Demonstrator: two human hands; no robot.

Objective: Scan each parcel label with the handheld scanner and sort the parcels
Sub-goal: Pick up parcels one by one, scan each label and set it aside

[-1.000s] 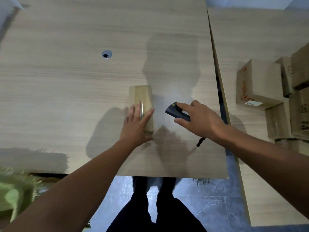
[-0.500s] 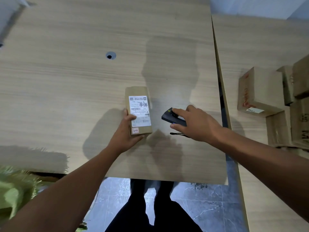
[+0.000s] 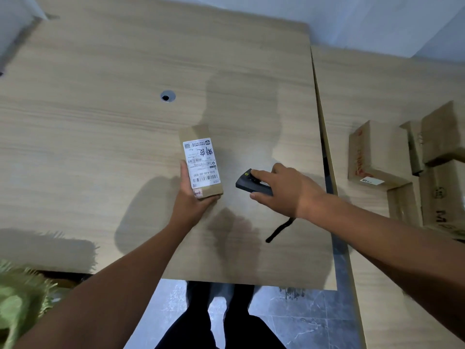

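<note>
I am holding the small cardboard parcel [image 3: 202, 162] in my left hand [image 3: 192, 199], fingers wrapped around its near end, thumb along its left edge. It is sitting over the wooden table [image 3: 100, 137], near and right of the cable hole [image 3: 167, 96], with its white shipping label [image 3: 201, 161] facing up.

Right of the parcel, and apart from it, my right hand [image 3: 284, 191] is closing on the black handheld scanner [image 3: 253, 183], forefinger lying along its top, thumb beneath. Its strap [image 3: 278, 230] is trailing toward the table's near edge.

Judgement: the scanning step is in hand. The next move calls for aiming the scanner's nose at the label's barcodes.

Further right of the parcel, on the adjoining table [image 3: 372, 79], stacked cardboard boxes [image 3: 412, 167] are waiting.
</note>
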